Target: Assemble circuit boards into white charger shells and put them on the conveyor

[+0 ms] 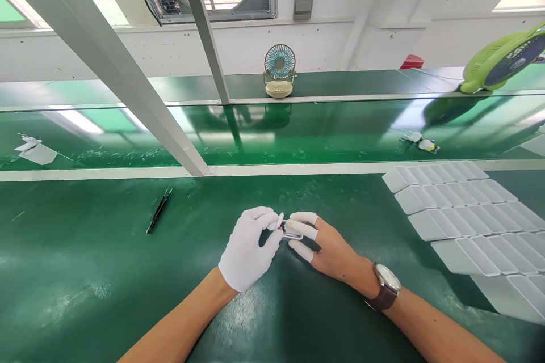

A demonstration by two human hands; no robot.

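In a white glove, my left hand [250, 247] pinches one end of a small, flat white part with a metallic-looking edge [293, 232]. Bits of red and black show near that end; its exact kind is too small to make out. White finger cots cover the fingertips of my right hand [330, 247], which closes on the other end of the same part. Both hands meet just above the green tabletop [106, 295]. My fingers hide much of the part. Black tweezers [159, 212] lie to the left, apart from my hands.
Rows of overlapping white plastic pieces [460, 210] lie at the right. A pale metal bar [298, 169] runs behind my hands, with a slanting post [140, 96] at the left. Beyond stand a small fan [280, 65] and a green fan [494, 62]. White scraps [37, 150] lie far left.
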